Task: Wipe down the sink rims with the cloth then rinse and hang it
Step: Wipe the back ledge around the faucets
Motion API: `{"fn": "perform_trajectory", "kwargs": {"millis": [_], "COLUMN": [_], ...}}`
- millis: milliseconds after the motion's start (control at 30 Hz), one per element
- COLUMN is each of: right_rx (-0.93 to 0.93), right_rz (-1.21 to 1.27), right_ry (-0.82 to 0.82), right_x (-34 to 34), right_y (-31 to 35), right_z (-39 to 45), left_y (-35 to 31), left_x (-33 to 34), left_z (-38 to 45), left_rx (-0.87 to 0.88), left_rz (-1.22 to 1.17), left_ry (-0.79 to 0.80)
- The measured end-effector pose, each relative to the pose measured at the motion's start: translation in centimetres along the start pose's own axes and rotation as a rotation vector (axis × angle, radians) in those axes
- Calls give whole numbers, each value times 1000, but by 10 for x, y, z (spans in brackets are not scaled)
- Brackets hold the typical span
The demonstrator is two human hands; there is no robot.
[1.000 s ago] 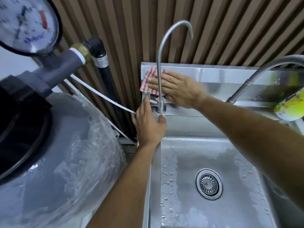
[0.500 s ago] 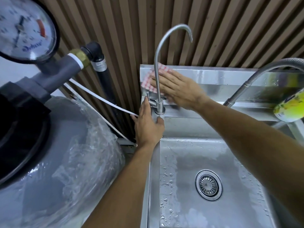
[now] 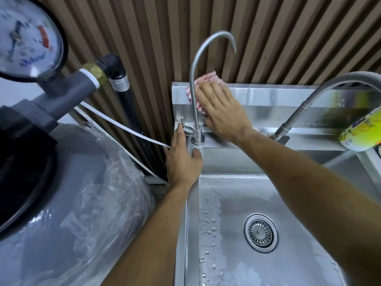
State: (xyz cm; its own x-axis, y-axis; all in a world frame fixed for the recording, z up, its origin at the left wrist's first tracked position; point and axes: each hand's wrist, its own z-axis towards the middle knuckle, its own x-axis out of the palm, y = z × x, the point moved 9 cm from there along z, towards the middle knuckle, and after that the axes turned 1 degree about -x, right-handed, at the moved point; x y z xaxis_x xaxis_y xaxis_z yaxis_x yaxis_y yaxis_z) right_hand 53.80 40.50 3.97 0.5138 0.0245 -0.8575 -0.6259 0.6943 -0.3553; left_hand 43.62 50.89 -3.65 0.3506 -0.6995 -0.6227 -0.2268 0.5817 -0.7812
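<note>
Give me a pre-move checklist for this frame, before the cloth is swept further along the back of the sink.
1. Cloth under the right hand, pressed flat on the backsplash: ok.
2. Left hand braced on the sink's left corner by the small faucet, off the cloth: ok.
3. Path to the right: the flexible faucet hose and a yellow-green bottle stand in the way: not ok.
4. Water off: nothing runs from the small faucet's spout: ok.
5. Front and right rims wiped: cannot tell.
6. Basin holds droplets only; strainer unblocked: ok.
</note>
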Motion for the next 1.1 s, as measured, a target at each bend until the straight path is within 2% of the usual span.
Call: {"fn": "perform_trajectory", "kwargs": {"millis": [100, 167, 300, 367, 400, 533, 567, 600, 700, 733, 767, 800, 900, 933, 967, 1000, 1100], "right_rx": [-215, -217, 273, 410, 419, 77, 103, 229, 848, 970, 1001, 937, 473, 390, 410, 524, 1014], "right_rz": [-122, -152, 139, 236, 285, 264, 267, 307, 467, 481, 482, 481, 428, 408, 412, 447, 525], "right_ry": [-1, 13, 7, -21, -33, -37, -37, -53, -133, -128, -125, -137, -82, -64, -63, -93, -172], "right_x": [12, 19, 13, 13, 13, 11, 14, 15, 21, 23, 22, 18, 7, 5, 5, 4, 6], "right_y": [15, 0, -40, -31, -23, 20, 15, 2, -51, -60, -65, -63, -29, -22, -23, -34, -77], "right_z": [1, -22, -81, -79, -68, -28, -32, -42, -100, -113, -114, -104, -58, -51, -52, -59, -93], "left_y": [1, 0, -5, -8, -8, -5, -4, -4, -8, -9, -9, -8, -8, -8, -7, -6, -7], "left_x": [0, 2, 3, 4, 5, 6, 6, 6, 5, 5, 5, 5, 5, 4, 3, 3, 2], "left_z": [3, 2, 2, 3, 2, 4, 5, 4, 3, 3, 3, 4, 6, 7, 6, 6, 4], "left_rx": [7, 12, 17, 36, 45, 53, 50, 49, 46, 43, 41, 42, 61, 63, 62, 62, 59], "left_rz": [6, 21, 34, 60, 76, 101, 98, 95, 98, 97, 96, 96, 92, 91, 85, 73, 60], "left_ry": [0, 16, 36, 33, 38, 43, 41, 41, 53, 56, 57, 55, 41, 33, 32, 36, 36]}}
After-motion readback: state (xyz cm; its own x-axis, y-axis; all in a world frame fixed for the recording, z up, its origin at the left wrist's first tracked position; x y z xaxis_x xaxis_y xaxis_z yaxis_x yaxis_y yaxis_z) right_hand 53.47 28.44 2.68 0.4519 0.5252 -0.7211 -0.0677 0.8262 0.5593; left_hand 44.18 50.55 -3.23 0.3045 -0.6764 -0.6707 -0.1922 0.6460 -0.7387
